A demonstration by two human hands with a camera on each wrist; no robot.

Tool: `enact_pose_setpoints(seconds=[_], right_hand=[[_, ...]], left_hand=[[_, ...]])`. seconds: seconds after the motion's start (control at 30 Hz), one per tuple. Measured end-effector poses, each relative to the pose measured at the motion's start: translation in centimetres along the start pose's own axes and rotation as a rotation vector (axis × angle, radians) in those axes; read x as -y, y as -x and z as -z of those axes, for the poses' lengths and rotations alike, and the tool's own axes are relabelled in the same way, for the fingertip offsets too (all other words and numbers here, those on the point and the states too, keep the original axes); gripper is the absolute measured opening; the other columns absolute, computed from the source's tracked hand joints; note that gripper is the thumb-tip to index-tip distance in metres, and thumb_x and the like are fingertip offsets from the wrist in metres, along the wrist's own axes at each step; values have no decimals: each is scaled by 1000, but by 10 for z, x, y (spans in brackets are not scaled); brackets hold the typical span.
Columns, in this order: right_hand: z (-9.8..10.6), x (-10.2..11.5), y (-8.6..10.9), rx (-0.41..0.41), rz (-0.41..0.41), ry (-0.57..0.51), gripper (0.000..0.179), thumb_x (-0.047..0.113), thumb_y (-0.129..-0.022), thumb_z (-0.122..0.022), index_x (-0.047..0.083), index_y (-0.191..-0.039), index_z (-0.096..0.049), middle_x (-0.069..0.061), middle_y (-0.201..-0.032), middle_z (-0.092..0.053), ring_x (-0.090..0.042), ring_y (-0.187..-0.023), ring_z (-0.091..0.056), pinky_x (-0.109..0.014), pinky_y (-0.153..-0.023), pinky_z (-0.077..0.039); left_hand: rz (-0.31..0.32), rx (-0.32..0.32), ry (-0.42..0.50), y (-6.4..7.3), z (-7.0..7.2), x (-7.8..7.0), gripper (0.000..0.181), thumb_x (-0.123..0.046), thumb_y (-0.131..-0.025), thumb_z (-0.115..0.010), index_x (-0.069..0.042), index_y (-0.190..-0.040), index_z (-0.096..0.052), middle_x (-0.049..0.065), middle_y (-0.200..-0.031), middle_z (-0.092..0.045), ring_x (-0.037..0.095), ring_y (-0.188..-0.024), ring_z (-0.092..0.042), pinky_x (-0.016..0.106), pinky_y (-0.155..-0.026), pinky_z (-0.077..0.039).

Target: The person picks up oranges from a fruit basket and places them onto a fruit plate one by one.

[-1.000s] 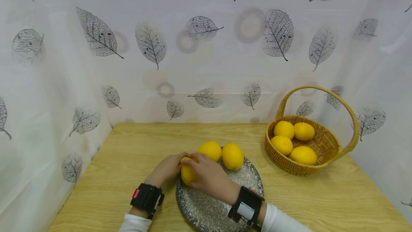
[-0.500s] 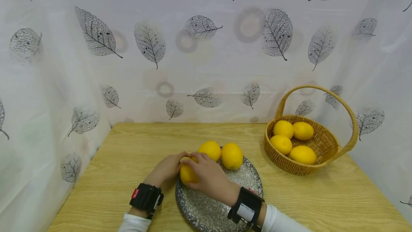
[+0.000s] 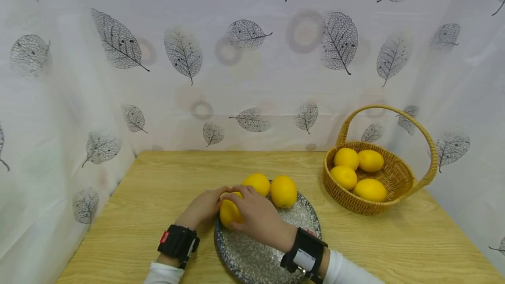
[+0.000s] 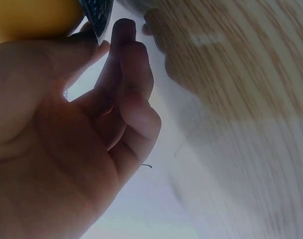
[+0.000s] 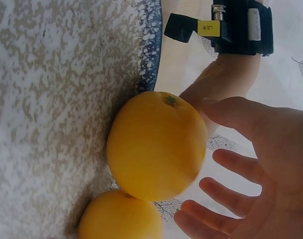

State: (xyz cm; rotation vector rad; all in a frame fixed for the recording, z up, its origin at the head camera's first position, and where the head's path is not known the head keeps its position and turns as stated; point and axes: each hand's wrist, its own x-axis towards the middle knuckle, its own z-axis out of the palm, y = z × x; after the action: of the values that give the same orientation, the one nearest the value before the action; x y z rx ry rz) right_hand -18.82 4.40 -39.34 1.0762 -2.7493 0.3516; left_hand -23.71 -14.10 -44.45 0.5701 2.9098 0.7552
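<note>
A grey speckled plate [image 3: 268, 249] with a dark blue rim lies on the table, bearing 3 oranges. The nearest orange [image 3: 230, 214] sits at its left edge, partly covered by my right hand [image 3: 258, 218]. In the right wrist view, the spread fingers of that hand stop just above the orange [image 5: 156, 147], with gaps showing between. My left hand [image 3: 203, 209] is at the plate's left rim. In the left wrist view its thumb and index finger meet at the rim [image 4: 97, 20], other fingers loosely bent; exact contact is partly hidden. Behind stand another orange [image 3: 257, 184] and one more orange [image 3: 283, 191].
A wicker basket [image 3: 357, 205] with a tall handle stands at the back right of the wooden table [image 3: 177, 170], with several oranges [image 3: 369, 190] inside. A leaf-print curtain [image 3: 252, 82] closes off the back and both sides.
Both hands and the oranges hold nearly the same positions. The whole head view shifts very slightly.
</note>
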Motion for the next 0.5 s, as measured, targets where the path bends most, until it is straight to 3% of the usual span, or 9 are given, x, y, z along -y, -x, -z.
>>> enact_pose_setpoints(seconds=[0.2, 0.5], right_hand=[[14, -5, 0, 20, -26, 9, 60, 39, -80, -74, 17, -133, -56, -8, -134, -58, -25, -121, -54, -41, -99, -54], [36, -41, 6, -12, -89, -20, 52, 31, -81, -75, 14, -128, -60, -10, -130, -59, -25, -117, -55, -42, -90, -58]], left_hand=[[-9, -3, 11, 0, 0, 3, 28, -12, -97, -51, -13, -122, -63, 13, -115, -74, 28, -100, -67, 52, -90, -56], [62, 30, 50, -2, 0, 2, 34, -14, -97, -50, -17, -130, -61, 13, -124, -71, 28, -112, -63, 54, -101, -50]])
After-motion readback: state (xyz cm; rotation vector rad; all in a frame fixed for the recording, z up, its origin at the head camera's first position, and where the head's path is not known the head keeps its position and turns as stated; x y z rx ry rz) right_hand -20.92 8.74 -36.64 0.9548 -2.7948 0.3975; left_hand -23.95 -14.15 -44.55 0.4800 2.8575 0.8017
